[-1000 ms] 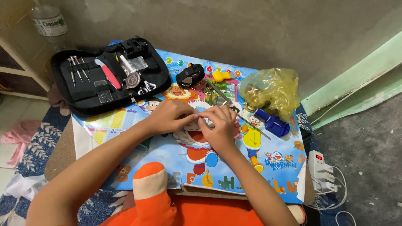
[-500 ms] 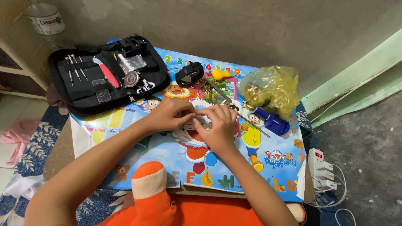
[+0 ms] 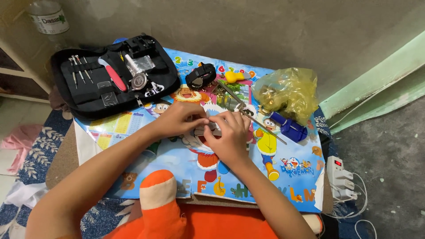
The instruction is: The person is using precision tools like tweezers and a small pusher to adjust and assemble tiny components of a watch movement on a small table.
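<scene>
A glossy printed paper poster with cartoon figures covered the table, beside a matt black cloth tool case holding thin shiny metal tools. A crinkled, translucent yellow plastic bag lay near a smooth blue plastic tool. The wall behind looked rough and grey like bare cement.

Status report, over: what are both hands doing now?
Left hand and right hand pinch one small part, mostly hidden. Black tool case open behind. Nothing blocks.
</scene>
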